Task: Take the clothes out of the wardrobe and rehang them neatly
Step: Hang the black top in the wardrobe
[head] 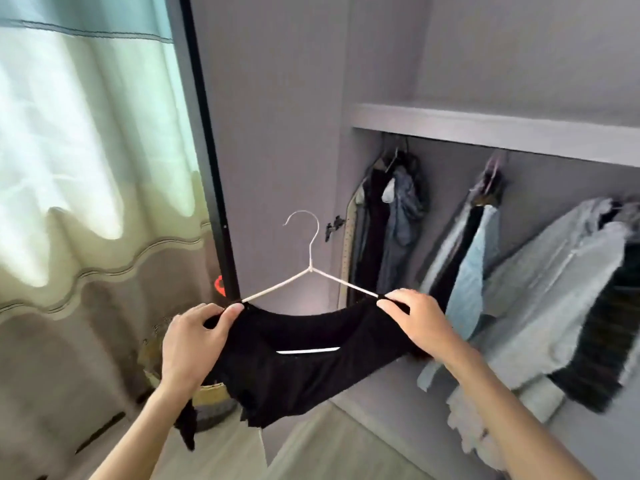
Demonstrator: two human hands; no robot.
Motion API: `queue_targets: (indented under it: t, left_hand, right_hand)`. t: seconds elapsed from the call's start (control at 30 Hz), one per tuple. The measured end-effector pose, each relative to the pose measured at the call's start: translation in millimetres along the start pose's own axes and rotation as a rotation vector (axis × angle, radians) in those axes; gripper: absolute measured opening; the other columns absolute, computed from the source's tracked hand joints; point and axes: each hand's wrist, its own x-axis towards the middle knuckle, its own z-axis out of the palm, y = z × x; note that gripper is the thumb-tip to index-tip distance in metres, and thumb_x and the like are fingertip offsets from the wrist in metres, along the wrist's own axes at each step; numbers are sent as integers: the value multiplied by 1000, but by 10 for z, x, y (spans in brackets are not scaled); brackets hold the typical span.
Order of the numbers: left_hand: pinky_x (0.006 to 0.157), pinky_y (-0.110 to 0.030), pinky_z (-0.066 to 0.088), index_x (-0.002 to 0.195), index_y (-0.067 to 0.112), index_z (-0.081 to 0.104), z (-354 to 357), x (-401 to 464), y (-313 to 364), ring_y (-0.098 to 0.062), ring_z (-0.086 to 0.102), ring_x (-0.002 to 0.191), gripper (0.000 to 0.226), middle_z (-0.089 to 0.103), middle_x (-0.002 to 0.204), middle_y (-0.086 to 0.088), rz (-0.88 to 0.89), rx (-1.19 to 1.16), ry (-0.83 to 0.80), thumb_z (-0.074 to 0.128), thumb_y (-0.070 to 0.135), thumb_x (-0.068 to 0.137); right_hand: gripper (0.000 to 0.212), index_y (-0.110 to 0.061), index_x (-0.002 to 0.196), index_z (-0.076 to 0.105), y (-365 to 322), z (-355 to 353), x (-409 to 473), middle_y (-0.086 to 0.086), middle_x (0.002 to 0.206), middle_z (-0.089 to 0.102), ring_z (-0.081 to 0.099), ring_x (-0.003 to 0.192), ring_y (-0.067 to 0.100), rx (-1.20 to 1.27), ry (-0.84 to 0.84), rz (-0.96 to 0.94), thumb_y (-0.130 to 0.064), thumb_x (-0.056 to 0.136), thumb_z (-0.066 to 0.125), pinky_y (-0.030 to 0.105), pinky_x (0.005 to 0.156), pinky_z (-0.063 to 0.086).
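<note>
fingers [232, 311] pinch black top [294, 368] on hanger [310, 268] | wardrobe [485, 129]: hung clothes [540, 299]

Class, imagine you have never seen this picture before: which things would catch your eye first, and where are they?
First, the black garment stretched on a white hanger at the centre, held up in front of the open wardrobe. The left hand and right hand each pinch one of its shoulders. Next, the row of grey, blue and dark clothes hanging under the shelf on the right, and the bright curtain on the left.
</note>
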Motion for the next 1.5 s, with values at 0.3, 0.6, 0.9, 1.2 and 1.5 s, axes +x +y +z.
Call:
queue_targets:
  t: [0.3, 0.6, 0.9, 1.2, 1.5]
  left_hand:
    - [69, -33, 46, 88, 14, 73, 1159, 59, 729, -22, 57, 78, 37, 69, 87, -3, 148, 5, -295, 55, 46, 88]
    - [82, -29, 41, 108, 15, 66, 2300, -63, 1470, -18, 55, 99, 30, 63, 109, 1, 242, -124, -529, 52, 36, 92]
    - [99, -27, 34, 127, 15, 52, 3104, -207, 1863, -19, 48, 120, 34, 54, 126, -6, 322, -115, -826, 51, 24, 94]
    - [97, -25, 33, 124, 14, 55, 3667, 122, 2185, -19, 45, 121, 31, 52, 127, -4, 436, -162, -802, 49, 25, 95]
    - [95, -22, 30, 120, 12, 56, 4424, 1061, 2453, -22, 44, 118, 28, 50, 123, -5, 599, -258, -649, 51, 14, 93]
  right_hand:
    - [33, -19, 61, 54, 581, -823, -766, -5, 57, 53, 51, 63, 14, -117, 219, 314, -40, 86, 61, 26, 64, 37]
    - [23, -21, 73, 62, 1217, -1448, -1105, -12, 65, 57, 52, 65, 3, -50, 275, 506, -38, 88, 59, 16, 60, 35]
    - [30, -17, 90, 66, 1806, -1607, -1321, -7, 71, 61, 52, 59, 5, -298, 490, 760, -44, 90, 53, 15, 51, 32]
    - [21, -15, 95, 60, 2027, -1536, -650, -6, 78, 55, 52, 73, 11, -170, 635, 920, -33, 94, 50, 24, 64, 35]
    - [17, -5, 88, 53, 2464, -1385, 617, -1, 71, 45, 41, 62, 9, 252, 666, 808, -20, 95, 52, 18, 58, 36]
